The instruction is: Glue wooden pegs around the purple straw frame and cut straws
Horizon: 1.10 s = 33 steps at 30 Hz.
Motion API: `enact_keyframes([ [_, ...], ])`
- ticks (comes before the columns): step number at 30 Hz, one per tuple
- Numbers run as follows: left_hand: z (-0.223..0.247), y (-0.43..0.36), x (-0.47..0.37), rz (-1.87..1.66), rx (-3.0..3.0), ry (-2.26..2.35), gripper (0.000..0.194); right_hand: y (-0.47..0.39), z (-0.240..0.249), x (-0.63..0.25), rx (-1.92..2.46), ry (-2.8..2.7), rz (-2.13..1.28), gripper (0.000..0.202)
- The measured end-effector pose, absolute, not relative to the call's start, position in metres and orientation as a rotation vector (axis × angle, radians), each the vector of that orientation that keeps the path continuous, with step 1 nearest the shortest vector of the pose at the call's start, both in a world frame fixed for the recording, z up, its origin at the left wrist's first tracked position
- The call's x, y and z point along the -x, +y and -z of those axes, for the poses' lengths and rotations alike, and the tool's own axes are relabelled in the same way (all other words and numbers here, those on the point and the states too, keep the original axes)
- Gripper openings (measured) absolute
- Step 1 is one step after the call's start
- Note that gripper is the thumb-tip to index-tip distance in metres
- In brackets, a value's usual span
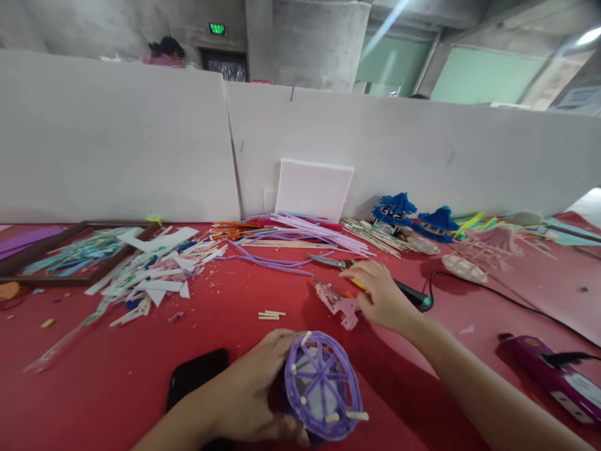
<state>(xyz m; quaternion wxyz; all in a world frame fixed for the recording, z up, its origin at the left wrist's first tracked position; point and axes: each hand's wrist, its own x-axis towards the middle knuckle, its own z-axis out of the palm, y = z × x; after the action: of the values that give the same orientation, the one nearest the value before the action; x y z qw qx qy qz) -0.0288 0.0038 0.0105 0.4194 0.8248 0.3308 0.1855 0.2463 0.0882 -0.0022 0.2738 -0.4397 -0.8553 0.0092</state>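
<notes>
Curling around the side of a round purple craft (323, 377) at six o'clock, my left hand (256, 388) holds it. At four o'clock, my right hand (372, 289) rests over pliers (333, 262); whether its fingers pinch them, I cannot tell. Toward seven o'clock on the red table (225, 326) lie short pale sticks (270, 318) and, farther out, a black phone (201, 371), partly hidden by my left forearm.
</notes>
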Motion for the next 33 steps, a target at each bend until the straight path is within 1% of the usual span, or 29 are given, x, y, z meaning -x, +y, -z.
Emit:
enact_keyframes([
  [2, -0.009, 0.004, 0.029, -0.449, -2.041, 0.855, 0.080, 0.092, -0.016, -0.229, 1.042, -2.289, -0.050, 0.039],
  [4, -0.008, 0.004, 0.028, -0.431, -2.010, 0.896, 0.086, 0.095, -0.030, -0.202, 0.954, -2.535, -0.231, 0.033],
  [6, -0.007, 0.005, 0.029, -0.415, -1.976, 0.918, 0.092, 0.096, -0.036, -0.172, 0.863, -2.671, -0.319, 0.025],
  [8, -0.006, 0.006, 0.029, -0.417, -1.964, 0.896, 0.099, 0.097, -0.033, -0.142, 0.786, -2.781, -0.398, 0.018],
  [11, -0.006, 0.007, 0.030, -0.439, -1.984, 0.829, 0.107, 0.102, -0.022, -0.111, 0.778, -2.873, -0.465, 0.015],
  [15, -0.008, 0.007, 0.030, -0.425, -1.971, 0.825, 0.104, 0.114, -0.013, -0.098, 0.866, -2.928, -0.553, 0.007],
  [21, -0.007, 0.008, 0.032, -0.422, -1.999, 0.795, 0.110, 0.125, -0.014, -0.103, 1.049, -2.872, -0.749, 0.009],
  [25, -0.003, 0.009, 0.033, -0.409, -2.000, 0.818, 0.114, 0.125, -0.017, -0.104, 1.085, -2.765, -0.817, 0.007],
  [30, 0.002, 0.008, 0.035, -0.423, -1.991, 0.854, 0.119, 0.119, -0.029, -0.122, 1.043, -2.460, -0.856, 0.014],
  [33, 0.006, 0.007, 0.036, -0.474, -1.959, 0.882, 0.119, 0.107, -0.033, -0.142, 1.020, -2.261, -0.907, 0.012],
])
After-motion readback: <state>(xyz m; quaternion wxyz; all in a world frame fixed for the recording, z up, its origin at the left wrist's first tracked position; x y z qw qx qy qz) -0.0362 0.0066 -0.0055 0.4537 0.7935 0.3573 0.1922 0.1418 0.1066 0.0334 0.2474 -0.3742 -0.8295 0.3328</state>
